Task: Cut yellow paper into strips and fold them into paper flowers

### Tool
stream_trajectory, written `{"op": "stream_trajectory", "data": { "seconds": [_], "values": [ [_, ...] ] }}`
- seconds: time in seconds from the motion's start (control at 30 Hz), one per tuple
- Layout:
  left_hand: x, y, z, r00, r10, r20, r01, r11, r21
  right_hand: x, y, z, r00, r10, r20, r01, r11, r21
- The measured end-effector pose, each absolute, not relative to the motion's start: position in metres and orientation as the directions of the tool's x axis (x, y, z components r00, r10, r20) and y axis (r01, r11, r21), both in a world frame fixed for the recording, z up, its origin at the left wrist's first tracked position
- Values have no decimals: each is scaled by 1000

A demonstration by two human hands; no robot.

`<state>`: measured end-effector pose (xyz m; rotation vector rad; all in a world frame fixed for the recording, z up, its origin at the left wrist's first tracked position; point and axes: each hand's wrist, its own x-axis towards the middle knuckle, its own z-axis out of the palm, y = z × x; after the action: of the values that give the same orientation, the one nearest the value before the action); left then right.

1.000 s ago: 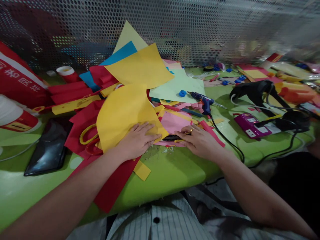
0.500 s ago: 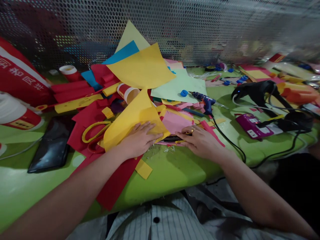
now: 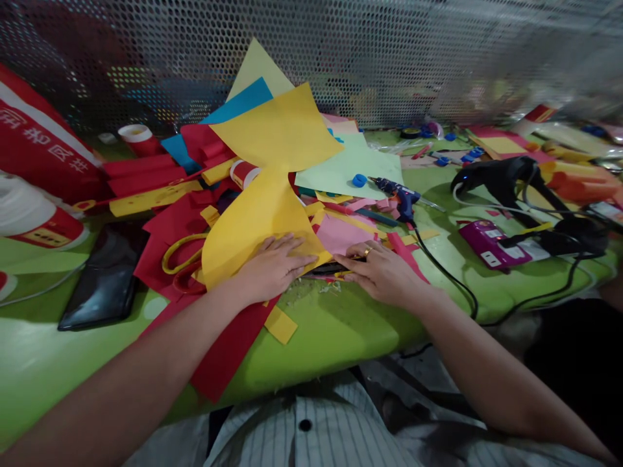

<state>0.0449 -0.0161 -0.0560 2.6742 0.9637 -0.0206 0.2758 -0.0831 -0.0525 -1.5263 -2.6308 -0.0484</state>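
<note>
My left hand (image 3: 277, 269) lies open with its fingers spread flat on a yellow sheet of paper (image 3: 257, 217), whose near part curls over the heap. My right hand (image 3: 377, 269), a ring on one finger, reaches its fingers over the front edge of the pile. They are stretched out beside a dark flat object (image 3: 326, 268) and a pink paper (image 3: 344, 233); what the dark object is, I cannot tell. Another yellow sheet (image 3: 285, 130) stands higher on the heap. Yellow-handled scissors (image 3: 178, 251) lie left of my left hand, partly covered by paper.
A blue glue gun (image 3: 402, 198) with a black cord lies right of the heap, near a purple box (image 3: 494, 244). A black phone-like slab (image 3: 102, 279) and paper cups (image 3: 39, 214) are at left. A perforated metal screen (image 3: 389, 58) stands behind the green table (image 3: 350, 324).
The curled yellow sheet's upper part has shifted and covers more of the paper cup behind it. My right hand has slid slightly left. The view has moved a little.
</note>
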Motion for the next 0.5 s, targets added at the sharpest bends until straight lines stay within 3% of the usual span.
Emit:
{"op": "stream_trajectory", "data": {
  "seconds": [0.2,0.33,0.5],
  "values": [
    [41,-11,-35,809,578,-105,578,-751,320,271,-81,-51,-511,853,105,856,516,-30],
    [20,-11,-22,860,488,-150,511,-821,255,272,-81,-54,-496,855,152,858,510,-64],
    [-3,-19,-37,845,513,-153,534,-830,164,271,-80,-56,-466,858,219,850,502,-158]
  ]
}}
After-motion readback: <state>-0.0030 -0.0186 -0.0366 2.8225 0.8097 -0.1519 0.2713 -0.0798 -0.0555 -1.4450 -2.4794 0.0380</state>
